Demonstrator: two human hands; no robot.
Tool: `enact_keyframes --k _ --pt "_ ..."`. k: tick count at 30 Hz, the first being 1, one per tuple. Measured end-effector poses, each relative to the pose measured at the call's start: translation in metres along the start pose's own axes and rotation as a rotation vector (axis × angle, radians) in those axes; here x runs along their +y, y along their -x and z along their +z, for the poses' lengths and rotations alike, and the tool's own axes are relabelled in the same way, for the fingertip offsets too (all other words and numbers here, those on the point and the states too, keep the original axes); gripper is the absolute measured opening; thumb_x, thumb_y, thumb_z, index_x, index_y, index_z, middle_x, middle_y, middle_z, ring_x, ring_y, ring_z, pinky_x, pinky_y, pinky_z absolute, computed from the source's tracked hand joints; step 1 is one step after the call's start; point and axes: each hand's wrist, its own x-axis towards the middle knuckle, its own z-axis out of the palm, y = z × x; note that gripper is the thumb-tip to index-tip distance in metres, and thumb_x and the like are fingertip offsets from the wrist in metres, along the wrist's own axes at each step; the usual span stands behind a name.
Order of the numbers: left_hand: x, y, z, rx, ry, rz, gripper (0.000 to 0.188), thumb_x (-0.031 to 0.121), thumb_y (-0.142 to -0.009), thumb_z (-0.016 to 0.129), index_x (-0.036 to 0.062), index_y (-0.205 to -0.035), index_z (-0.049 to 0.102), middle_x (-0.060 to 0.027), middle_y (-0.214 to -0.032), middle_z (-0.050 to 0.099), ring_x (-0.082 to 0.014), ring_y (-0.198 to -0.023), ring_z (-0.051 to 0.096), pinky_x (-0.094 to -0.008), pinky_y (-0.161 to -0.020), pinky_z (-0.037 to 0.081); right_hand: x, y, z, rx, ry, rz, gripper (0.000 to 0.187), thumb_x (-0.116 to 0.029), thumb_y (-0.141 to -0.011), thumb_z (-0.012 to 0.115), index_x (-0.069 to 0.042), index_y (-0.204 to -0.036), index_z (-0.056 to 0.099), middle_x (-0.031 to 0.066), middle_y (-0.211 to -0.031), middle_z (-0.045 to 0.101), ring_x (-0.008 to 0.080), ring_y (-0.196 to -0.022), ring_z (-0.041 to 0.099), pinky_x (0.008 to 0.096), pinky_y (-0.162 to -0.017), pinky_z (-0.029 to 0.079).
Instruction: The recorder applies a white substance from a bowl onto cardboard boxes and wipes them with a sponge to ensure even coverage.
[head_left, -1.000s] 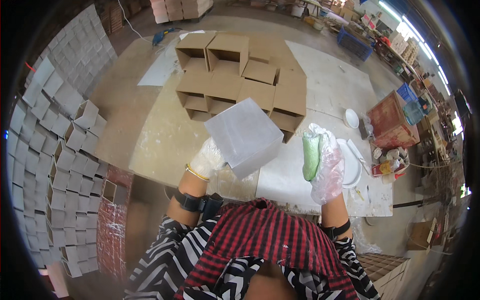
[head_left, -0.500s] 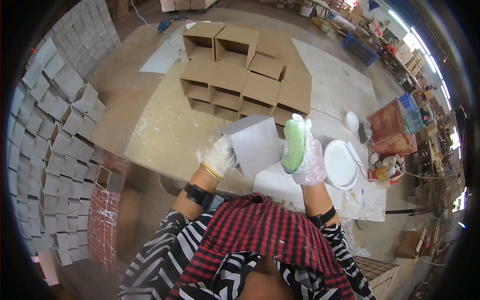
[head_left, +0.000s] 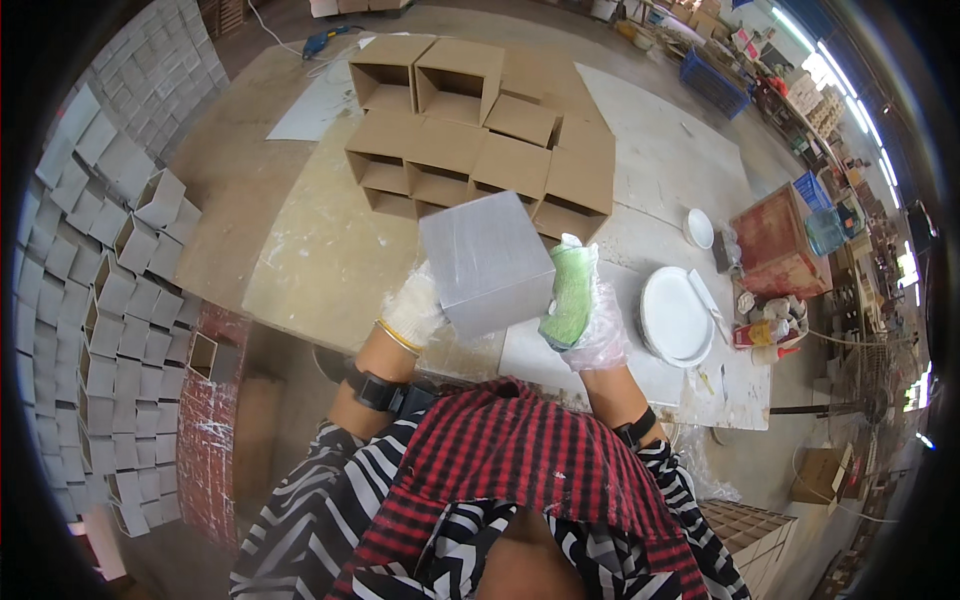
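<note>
A box coated wet-looking grey is held tilted over the near edge of the table. My left hand, in a white knit glove, grips it at its left side; the fingertips are hidden by the box. In a clear plastic glove, my right hand is closed around a green cloth-like pad with white bits at its top. The pad is close beside the box's right face; I cannot tell whether they touch. Bare brown cardboard boxes stand stacked just beyond, their open sides facing me.
To the right are a round white tub of pale liquid, a white scraper, a small white bowl and a red-brown crate. Grey-coated boxes are piled at left beside a red board. A blue power tool lies at the far left.
The box has risen and turned, so its top face shows more. My left hand has moved slightly left, and my right hand with the pad has shifted left too.
</note>
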Motion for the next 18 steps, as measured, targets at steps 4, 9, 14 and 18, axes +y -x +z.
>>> enact_keyframes --k 4,9,14,18 --pt "-0.011 -0.004 -0.015 0.078 -0.387 0.167 0.036 0.023 -0.105 0.045 0.0028 -0.131 0.059 -0.0149 -0.126 0.065 -0.0276 -0.112 0.065 -0.0410 -0.094 0.056 0.004 0.001 -0.002 -0.012 -0.129 0.052 0.040 -0.047 -0.105 0.049 -0.014 -0.120 0.064 0.0010 -0.092 0.066 0.0132 -0.066 0.060 0.0277 -0.058 0.051" --pt "-0.018 -0.012 -0.004 0.165 -0.017 0.106 0.044 0.035 -0.104 0.046 0.0033 -0.132 0.059 -0.0154 -0.126 0.065 -0.0291 -0.113 0.064 -0.0435 -0.096 0.055 -0.001 0.000 0.000 -0.047 -0.151 0.088 0.038 -0.045 -0.106 0.048 -0.015 -0.124 0.063 0.0020 -0.099 0.068 0.0154 -0.073 0.063 0.0291 -0.063 0.054" --pt "-0.010 -0.015 0.017 0.345 0.238 -0.126 0.046 0.037 -0.104 0.046 0.0032 -0.132 0.059 -0.0160 -0.125 0.066 -0.0303 -0.112 0.065 -0.0450 -0.096 0.055 -0.044 0.000 0.023 0.102 0.750 -0.535 0.038 -0.032 -0.103 0.057 -0.008 -0.132 0.061 0.0071 -0.112 0.069 0.0189 -0.093 0.067 0.0308 -0.077 0.053" --pt "-0.018 -0.017 0.027 0.329 0.195 -0.302 0.049 0.040 -0.102 0.049 0.0029 -0.132 0.059 -0.0164 -0.126 0.066 -0.0317 -0.113 0.066 -0.0469 -0.099 0.054 -0.081 0.002 0.057 -0.243 1.663 -1.065 0.033 -0.013 -0.088 0.068 -0.005 -0.120 0.068 0.0147 -0.121 0.067 0.0290 -0.107 0.065 0.0372 -0.093 0.051"
